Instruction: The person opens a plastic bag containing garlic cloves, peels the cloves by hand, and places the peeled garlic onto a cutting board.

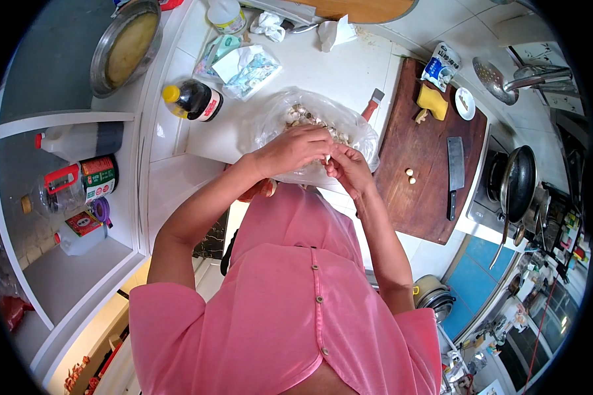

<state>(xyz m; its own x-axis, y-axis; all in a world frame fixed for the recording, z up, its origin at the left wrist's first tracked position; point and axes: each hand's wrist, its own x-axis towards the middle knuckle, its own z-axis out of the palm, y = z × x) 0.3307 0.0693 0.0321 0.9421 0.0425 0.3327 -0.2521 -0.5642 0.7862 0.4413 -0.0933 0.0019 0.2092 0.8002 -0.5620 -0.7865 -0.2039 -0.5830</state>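
My left hand (295, 149) and my right hand (349, 170) meet over a clear plastic bag (270, 122). Fingertips of both are pinched together around a small pale garlic clove (327, 158), mostly covered by the fingers. Inside the open bag, beyond my hands, lies a heap of garlic (301, 114) with loose skins. To the right, two peeled garlic cloves (410, 176) rest on the wooden cutting board (402, 138).
A cleaver (455, 172) lies on the board, near yellow ginger-like pieces (432, 101) and a small white dish (465, 104). A red-handled scraper (373, 104) sits beside the bag. Left stands a dark sauce bottle (194, 100); a wok (519, 184) is at far right.
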